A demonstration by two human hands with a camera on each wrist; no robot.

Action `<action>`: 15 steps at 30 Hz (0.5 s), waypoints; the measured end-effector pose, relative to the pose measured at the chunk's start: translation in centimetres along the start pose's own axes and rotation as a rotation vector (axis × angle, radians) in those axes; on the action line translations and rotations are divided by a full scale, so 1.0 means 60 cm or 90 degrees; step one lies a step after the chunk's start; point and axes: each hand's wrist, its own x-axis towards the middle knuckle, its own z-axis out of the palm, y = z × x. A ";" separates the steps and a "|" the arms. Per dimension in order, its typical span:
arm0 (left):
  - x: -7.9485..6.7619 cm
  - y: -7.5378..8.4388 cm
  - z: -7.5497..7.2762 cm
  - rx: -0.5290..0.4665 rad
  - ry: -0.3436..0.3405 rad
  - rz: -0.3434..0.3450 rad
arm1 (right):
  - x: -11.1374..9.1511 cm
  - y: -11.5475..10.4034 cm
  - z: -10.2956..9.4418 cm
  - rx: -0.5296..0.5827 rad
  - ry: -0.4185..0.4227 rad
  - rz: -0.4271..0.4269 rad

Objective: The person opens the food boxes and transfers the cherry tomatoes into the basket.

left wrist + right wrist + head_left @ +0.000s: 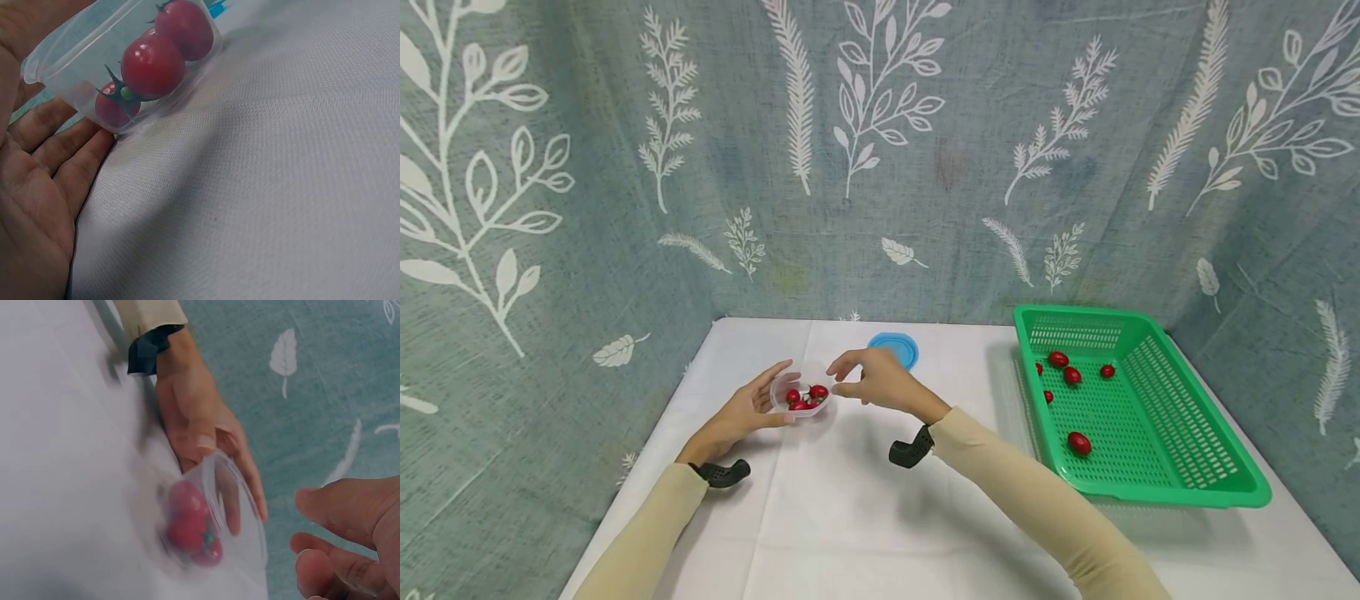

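Observation:
A small clear plastic container (pixel 814 411) sits on the white tabletop, left of the middle. Several red cherry tomatoes (pixel 153 67) lie inside it, some with green stems. My left hand (pixel 741 414) holds the container from its left side, thumb along the front and fingers round the back and base. Just right of the rim hovers my right hand (pixel 876 379), its fingers (pixel 337 503) loosely bent and apart, with nothing between them. Behind the right hand lies a round blue lid (pixel 895 343), partly covered by it in the head view.
A green plastic basket (pixel 1165 497) stands at the right of the table. Several more cherry tomatoes (pixel 1078 443) are scattered in its left half. A grey-green curtain (pixel 940 233) with white leaf prints closes off the back and both sides.

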 end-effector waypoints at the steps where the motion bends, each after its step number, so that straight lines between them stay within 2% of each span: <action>1: 0.000 0.000 0.000 0.000 0.000 -0.001 | 0.002 -0.002 0.006 0.004 -0.003 -0.002; 9: 0.000 -0.002 0.001 -0.006 -0.005 0.004 | 0.022 -0.007 0.046 0.007 -0.025 -0.014; 15: -0.001 0.002 0.000 -0.014 -0.008 0.004 | 0.036 -0.006 0.069 -0.017 -0.045 0.007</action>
